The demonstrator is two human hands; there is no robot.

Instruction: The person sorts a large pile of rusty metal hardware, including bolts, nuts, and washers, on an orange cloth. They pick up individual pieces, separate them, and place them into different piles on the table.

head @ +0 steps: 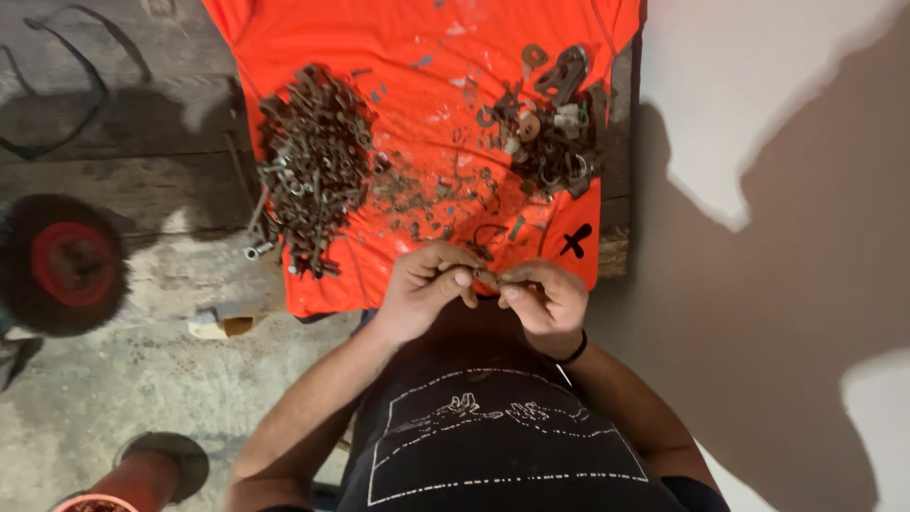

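both grips pinch one small rusty bolt (485,276), left hand (424,284) and right hand (542,297). i judge sorting midway: bolt pile (313,166) at ten o'clock, scattered bits (427,194) remain on the orange cloth (417,57).

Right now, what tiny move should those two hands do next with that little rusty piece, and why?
Probably drop it onto the matching heap. Both hands, left hand and right hand, pinch one small rusty metal piece above the orange cloth, where a rusty bolt pile and a heap of washers and brackets lie apart.

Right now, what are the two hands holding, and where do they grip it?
Left hand and right hand pinch a small rusty metal piece by its two ends.
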